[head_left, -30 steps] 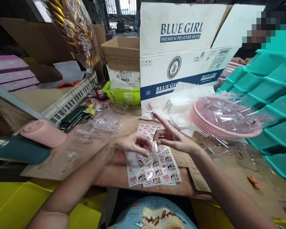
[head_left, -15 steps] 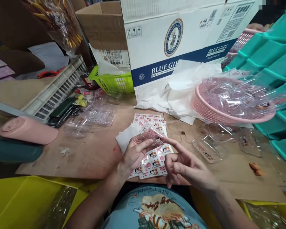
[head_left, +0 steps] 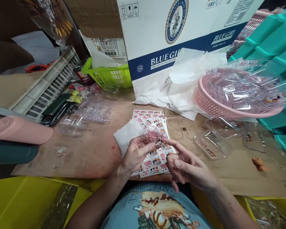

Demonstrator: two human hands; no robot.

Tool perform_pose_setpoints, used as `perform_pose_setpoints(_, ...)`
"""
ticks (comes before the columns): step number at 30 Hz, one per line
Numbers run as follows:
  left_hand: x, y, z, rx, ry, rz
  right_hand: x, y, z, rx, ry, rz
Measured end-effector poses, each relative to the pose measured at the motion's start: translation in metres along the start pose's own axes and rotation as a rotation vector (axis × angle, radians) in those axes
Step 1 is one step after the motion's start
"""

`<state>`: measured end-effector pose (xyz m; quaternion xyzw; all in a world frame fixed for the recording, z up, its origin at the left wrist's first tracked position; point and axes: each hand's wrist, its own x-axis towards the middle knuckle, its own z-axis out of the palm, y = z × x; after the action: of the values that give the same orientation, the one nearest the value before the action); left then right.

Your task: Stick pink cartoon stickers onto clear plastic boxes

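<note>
My left hand (head_left: 136, 153) pinches a small clear plastic box piece (head_left: 149, 133) between thumb and fingers. Pink lettering and a cartoon-cat sticker (head_left: 160, 142) show on it. The outstretched index finger of my right hand (head_left: 192, 167) touches the sticker's right end; its other fingers are loosely curled, holding nothing. Beneath the hands lie sticker sheets (head_left: 154, 162) printed with cats and pink words, beside a blank white sheet (head_left: 124, 135). To the right, a clear box piece with a sticker (head_left: 208, 148) rests on the cardboard.
A pink basket (head_left: 219, 106) piled with clear plastic pieces stands at the right, before teal bins (head_left: 271, 47). Stacked clear pieces (head_left: 95, 111) lie left of centre. Behind are a large white carton (head_left: 152, 41), crumpled paper (head_left: 166, 95) and a green basket (head_left: 109, 74). A pink bottle (head_left: 23, 129) lies far left.
The view has shifted down and slightly closer. My left hand still holds the clear piece, now tilted so its pink lettering reads more plainly. My right index finger stays at the sticker.
</note>
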<state>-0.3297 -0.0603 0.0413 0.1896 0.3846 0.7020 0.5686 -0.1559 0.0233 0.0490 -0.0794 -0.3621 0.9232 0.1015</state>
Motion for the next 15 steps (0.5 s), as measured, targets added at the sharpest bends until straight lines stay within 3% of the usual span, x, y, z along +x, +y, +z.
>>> perform_pose_setpoints(15,-0.0017,-0.0001,0.0012,0.038,0.027,-0.003,0.0010,0.0026,-0.0019,-0.036,0.100,0.016)
